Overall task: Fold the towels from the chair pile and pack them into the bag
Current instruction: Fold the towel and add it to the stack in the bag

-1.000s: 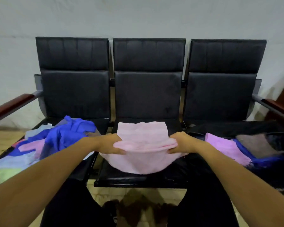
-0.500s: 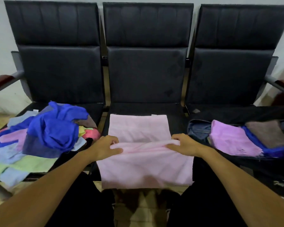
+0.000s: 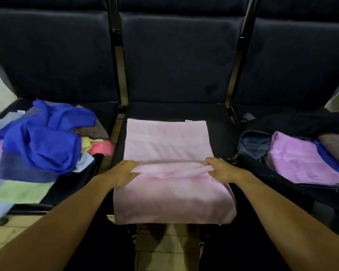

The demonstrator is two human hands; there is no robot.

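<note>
Pink towel [image 3: 167,145] lies flat on the middle seat [image 3: 219,133], long axis running from the backrest toward the viewer, near end draping over the seat's front edge. Left hand [image 3: 123,173] and right hand [image 3: 222,171] each pinch a raised crosswise ridge of it at opposite side edges. Towel pile [image 3: 39,145] on the left seat is cut off at frame edge; the open bag [image 3: 278,178] on the right, holding a folded purple towel [image 3: 301,161], is partly out of view.

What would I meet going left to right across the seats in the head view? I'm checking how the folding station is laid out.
Pile of unfolded towels → left hand → pink towel → right hand → open bag → folded purple towel inside it.
</note>
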